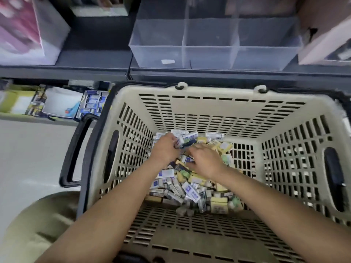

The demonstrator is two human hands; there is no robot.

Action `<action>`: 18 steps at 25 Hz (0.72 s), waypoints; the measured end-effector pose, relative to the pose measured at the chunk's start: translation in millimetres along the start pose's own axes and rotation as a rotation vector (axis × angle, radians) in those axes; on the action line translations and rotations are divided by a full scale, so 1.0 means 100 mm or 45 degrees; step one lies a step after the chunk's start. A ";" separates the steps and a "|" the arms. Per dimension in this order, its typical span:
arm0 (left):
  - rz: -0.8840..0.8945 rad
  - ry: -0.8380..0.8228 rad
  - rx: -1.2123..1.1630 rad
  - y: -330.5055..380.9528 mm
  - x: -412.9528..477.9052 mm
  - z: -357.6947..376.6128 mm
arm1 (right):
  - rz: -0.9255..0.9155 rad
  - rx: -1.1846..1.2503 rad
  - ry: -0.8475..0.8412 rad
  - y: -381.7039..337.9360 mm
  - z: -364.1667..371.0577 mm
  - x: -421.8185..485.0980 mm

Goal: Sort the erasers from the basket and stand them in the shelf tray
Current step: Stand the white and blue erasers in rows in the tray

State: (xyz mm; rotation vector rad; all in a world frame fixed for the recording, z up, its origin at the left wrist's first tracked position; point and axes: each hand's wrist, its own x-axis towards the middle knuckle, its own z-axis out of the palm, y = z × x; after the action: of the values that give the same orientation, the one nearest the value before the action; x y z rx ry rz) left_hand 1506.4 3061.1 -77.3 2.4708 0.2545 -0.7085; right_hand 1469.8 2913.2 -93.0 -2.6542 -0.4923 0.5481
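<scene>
A beige slotted basket [209, 111] stands below me with a heap of small boxed erasers [190, 188] on its bottom, blue-and-white, yellow and green ones mixed. My left hand [164, 149] is down in the heap at the far left and grips blue-and-white erasers [183, 139] in its curled fingers. My right hand [205, 160] lies beside it on the pile, fingers curled down among the erasers; what they hold is hidden. The clear shelf tray [210, 54] with three compartments sits on the dark shelf beyond the basket.
A small white scrap [168, 61] lies in the tray's left compartment. Pink-and-white boxes [28, 29] stand left of the tray, another box [326, 35] to its right. The lower shelf at left holds packaged goods [91, 105]. A black basket handle [76, 152] hangs at left.
</scene>
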 end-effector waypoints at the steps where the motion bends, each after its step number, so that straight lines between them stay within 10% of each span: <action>1: 0.054 0.041 0.033 0.00 0.02 0.00 | -0.018 -0.081 -0.018 0.00 0.01 0.02; 5: 0.228 0.107 0.214 0.03 0.01 0.03 | -0.028 -0.342 -0.028 -0.11 -0.01 0.01; 9: 0.259 0.035 0.257 0.10 -0.05 -0.22 | 0.102 0.064 -0.007 -0.17 -0.24 -0.14; 18: 0.100 -0.226 -0.840 0.40 -0.50 -0.70 | 0.258 0.900 0.283 -0.21 -0.93 -0.58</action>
State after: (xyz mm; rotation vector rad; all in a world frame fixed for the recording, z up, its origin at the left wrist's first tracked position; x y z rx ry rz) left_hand 1507.2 3065.3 17.2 1.7732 0.2693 -0.6723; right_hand 1455.3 2880.2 12.9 -2.0491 0.0458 0.3810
